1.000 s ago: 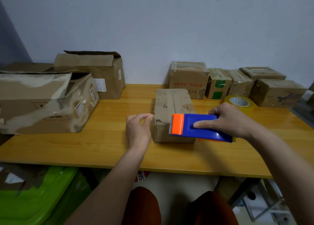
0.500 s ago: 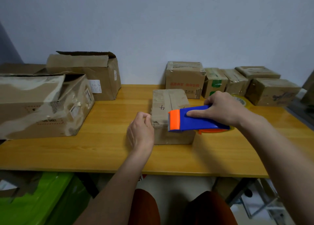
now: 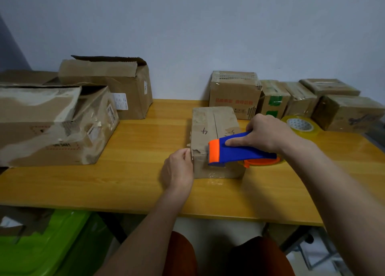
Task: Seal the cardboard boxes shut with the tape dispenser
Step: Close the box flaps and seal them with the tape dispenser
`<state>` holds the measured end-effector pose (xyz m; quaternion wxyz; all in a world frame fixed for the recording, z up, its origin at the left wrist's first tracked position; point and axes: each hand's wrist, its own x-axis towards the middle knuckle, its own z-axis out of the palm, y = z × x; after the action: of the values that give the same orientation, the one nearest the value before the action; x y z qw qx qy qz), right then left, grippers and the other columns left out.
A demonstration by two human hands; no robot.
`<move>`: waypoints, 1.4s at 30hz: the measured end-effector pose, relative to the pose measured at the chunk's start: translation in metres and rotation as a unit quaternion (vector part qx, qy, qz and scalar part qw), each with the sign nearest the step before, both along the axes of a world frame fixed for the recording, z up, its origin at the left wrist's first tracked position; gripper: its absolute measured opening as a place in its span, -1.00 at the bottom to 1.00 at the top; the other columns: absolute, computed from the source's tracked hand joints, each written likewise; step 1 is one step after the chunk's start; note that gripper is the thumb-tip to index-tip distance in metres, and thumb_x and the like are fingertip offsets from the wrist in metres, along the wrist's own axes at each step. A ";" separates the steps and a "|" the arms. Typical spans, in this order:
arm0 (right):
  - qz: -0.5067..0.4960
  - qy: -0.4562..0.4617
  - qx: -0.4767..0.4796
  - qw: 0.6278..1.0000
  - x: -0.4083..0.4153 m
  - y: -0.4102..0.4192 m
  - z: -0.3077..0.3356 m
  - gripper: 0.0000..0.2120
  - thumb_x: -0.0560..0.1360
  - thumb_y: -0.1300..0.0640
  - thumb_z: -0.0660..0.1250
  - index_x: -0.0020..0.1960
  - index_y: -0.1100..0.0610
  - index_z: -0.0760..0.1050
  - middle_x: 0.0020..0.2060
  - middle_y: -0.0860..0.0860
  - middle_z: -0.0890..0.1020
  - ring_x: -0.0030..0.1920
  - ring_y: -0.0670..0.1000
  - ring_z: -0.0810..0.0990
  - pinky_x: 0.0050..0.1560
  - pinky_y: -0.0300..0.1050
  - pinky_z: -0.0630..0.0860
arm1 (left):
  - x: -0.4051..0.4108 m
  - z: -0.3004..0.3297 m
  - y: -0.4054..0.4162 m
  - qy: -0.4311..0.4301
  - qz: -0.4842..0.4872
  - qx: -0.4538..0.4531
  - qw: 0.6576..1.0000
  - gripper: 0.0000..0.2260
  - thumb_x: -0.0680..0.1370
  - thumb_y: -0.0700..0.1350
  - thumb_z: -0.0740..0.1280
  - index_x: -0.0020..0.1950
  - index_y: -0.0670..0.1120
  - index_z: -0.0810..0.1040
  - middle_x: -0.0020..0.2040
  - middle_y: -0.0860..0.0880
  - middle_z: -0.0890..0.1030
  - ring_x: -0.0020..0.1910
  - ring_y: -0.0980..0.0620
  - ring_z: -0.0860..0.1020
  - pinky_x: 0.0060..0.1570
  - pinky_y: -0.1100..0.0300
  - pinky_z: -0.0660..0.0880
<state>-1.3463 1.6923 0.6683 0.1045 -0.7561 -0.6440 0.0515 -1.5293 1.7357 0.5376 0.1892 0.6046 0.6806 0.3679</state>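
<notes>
The right hand, fingers wrapped round the tape dispenser, has carried it onto the small box mid-bench, nearer the front edge, while the left hand pinches its near-left corner: taping appears imminent.

Small cardboard box, table centre: handwritten "4" on its top, left of seam. Other labels and red print on neighbouring boxes illegible.

On the bench, the small box sits centre; two large boxes left, taped boxes behind, tape roll right.
</notes>
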 end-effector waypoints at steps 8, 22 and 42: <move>0.005 0.010 -0.003 1.000 0.003 -0.002 0.000 -0.37 0.17 -0.52 0.32 -0.37 0.09 0.50 -0.49 -0.03 0.52 -0.39 -0.02 0.54 -0.43 -0.16 0.34 | -0.011 -0.011 -0.013 0.095 -0.102 0.060 0.988 -0.32 0.58 -0.23 0.22 0.57 0.01 -0.11 0.56 0.00 0.11 0.53 0.05 0.06 0.48 0.07 0.15; -0.027 0.059 -0.035 0.997 0.054 -0.027 0.010 -0.33 0.02 -0.52 0.28 -0.34 0.10 0.56 -0.49 -0.01 0.58 -0.39 -0.02 0.56 -0.42 -0.20 0.35 | -0.020 -0.014 -0.013 0.331 -0.254 0.162 0.894 -0.27 0.46 -0.31 0.18 0.58 -0.11 -0.07 0.59 -0.04 0.00 0.55 0.09 -0.11 0.50 0.10 -0.26; -0.005 0.093 -0.007 0.996 0.094 -0.032 -0.018 -0.35 -0.01 -0.52 0.22 -0.33 0.05 0.51 -0.43 -0.03 0.57 -0.34 -0.07 0.54 -0.38 -0.23 0.32 | 0.039 -0.014 -0.022 0.404 -0.301 0.199 0.841 -0.16 0.45 -0.13 0.18 0.50 -0.06 -0.39 0.58 -0.04 -0.21 0.51 0.06 -0.29 0.43 0.08 -0.37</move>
<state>-1.2520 1.6606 0.6502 0.1587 -0.7517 -0.6277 0.1255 -1.4900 1.7133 0.5234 -0.1251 0.8992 0.3939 0.1438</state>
